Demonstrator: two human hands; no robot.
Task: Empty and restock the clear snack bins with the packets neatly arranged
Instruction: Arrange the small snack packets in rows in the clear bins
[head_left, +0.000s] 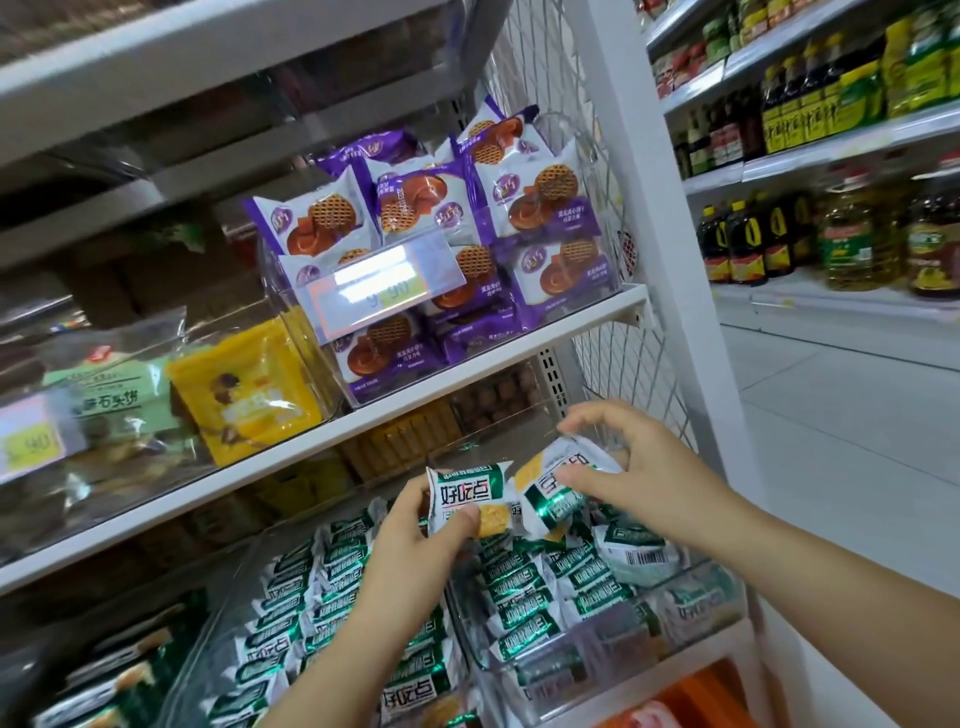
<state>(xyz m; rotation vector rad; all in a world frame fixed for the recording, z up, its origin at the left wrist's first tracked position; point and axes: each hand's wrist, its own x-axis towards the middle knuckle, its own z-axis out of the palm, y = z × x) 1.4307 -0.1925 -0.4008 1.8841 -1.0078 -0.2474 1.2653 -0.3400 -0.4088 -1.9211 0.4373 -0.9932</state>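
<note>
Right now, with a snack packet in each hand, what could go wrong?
1. The left hand pinches the left packet and the right hand the right packet, each by one end only; a loose grip could drop either.
2. The jumbled packets fill the right bin high, so more might slide over its front wall.
3. A drop could upset the neat rows beside it.

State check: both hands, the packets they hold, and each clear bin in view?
Left hand: grips left packet, held above the lower bins.
Right hand: pinches right packet, tilted.
Lower right bin: packets partly rowed, some loose.
Lower left bin: packets in rows.
Purple-packet bin: piled above its rim.
</note>
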